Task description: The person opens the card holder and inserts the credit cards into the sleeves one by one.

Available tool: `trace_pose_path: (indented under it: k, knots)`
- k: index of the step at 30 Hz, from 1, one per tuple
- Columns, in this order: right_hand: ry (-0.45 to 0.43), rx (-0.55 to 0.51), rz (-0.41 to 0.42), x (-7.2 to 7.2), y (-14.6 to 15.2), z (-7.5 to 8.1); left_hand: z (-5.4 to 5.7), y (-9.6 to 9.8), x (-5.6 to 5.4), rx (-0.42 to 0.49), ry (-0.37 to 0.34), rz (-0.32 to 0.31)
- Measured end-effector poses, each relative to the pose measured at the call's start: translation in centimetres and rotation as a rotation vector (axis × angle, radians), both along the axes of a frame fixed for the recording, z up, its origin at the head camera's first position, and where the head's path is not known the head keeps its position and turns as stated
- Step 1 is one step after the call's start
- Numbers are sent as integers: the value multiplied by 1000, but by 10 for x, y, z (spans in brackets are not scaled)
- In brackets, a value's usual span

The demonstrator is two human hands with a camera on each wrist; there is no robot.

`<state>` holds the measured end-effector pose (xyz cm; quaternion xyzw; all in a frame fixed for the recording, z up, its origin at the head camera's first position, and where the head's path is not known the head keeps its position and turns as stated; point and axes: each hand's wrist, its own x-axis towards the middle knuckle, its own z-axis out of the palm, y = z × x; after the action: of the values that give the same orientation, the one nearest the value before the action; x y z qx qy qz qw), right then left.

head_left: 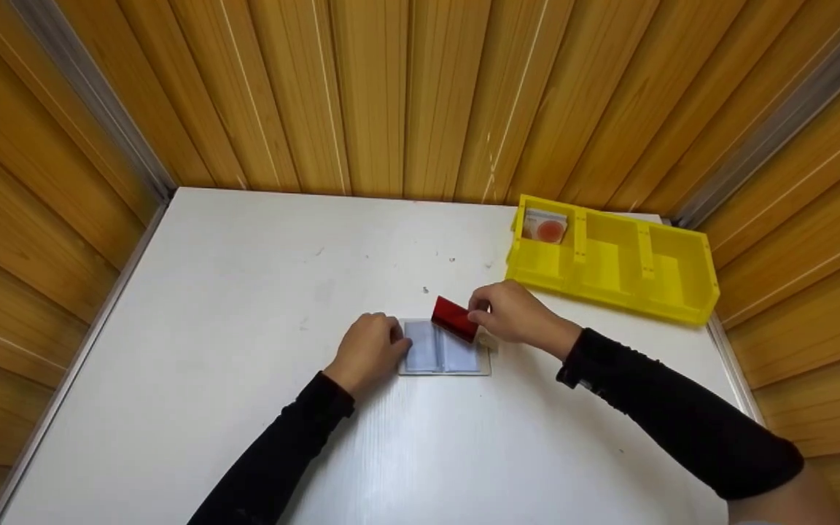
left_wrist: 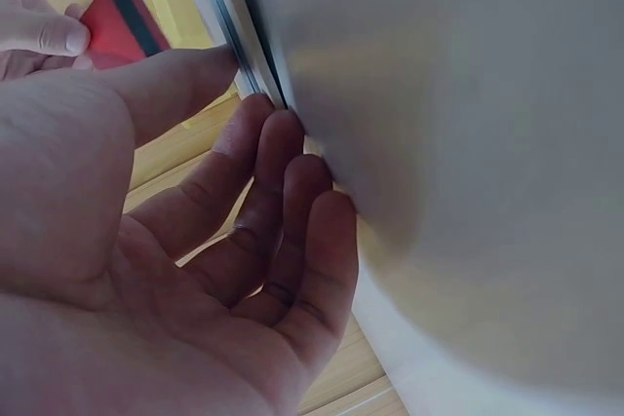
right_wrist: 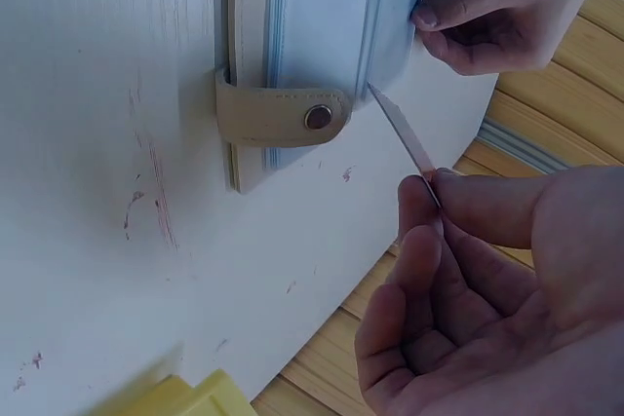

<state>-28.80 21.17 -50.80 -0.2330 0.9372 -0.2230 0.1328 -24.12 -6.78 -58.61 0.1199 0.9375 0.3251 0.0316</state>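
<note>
On the left, the left hand (head_left: pixel 370 348) pinched the left edge of the little card holder (head_left: pixel 440 362), thumb on top and fingertips tucked at the rim, a grip that seemed meant to stop it sliding or folding. And there lay the holder, spread out on the white table (head_left: pixel 245 292) near the person, clear pockets (right_wrist: pixel 327 26) facing up on both sides of the spine! Above its right half, tilted, hung the red card (head_left: pixel 453 319), one corner towards the spine; I couldn't tell whether it touched the plastic. The right hand (head_left: pixel 511 310) had it pinched between thumb and index finger by one end, presumably to leave the rest unobstructed. Right of the pockets, the snap strap (right_wrist: pixel 273 114) curled over the holder's right edge, lying across a bit of the plastic. Then, far right, the yellow tray (head_left: pixel 602 297) sat clear of both arms, likely for elbow room, its leftmost compartment holding a packet (head_left: pixel 545 227) with a red disc.
</note>
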Motion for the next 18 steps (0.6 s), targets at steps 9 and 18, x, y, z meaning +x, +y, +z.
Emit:
trace_pose_path:
  k: [9, 18]
  knots:
    - [-39, 44, -25, 3, 0, -6, 0, 0, 1, 3, 3, 7]
    - [-50, 37, -64, 8, -3, -11, -1, 0, 1, 7, -14, 9]
